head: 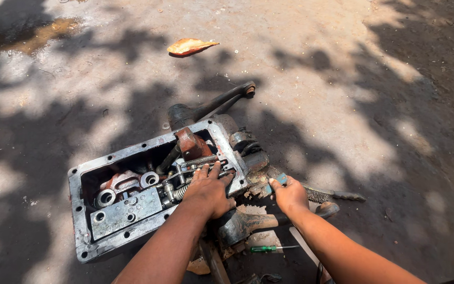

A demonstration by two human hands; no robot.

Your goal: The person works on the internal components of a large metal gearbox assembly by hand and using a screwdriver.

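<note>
On dusty ground, left hand (210, 190) spread flat inside gearbox housing (148, 189), right hand (289, 194) pinching blue-handled tool (276, 182).

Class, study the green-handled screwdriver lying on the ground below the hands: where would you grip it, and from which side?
Probably grip the screwdriver by its green handle, from above. It lies flat, with its thin bare shaft pointing right toward the right hand's forearm.

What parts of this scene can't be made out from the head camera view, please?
- Left hand: covers the springs and rods under it inside the metal housing.
- Right hand: hides most of the small blue object it pinches.
- Green-handled screwdriver: its tip is too small to tell.
- Housing's underside: hidden by its own body.
</note>
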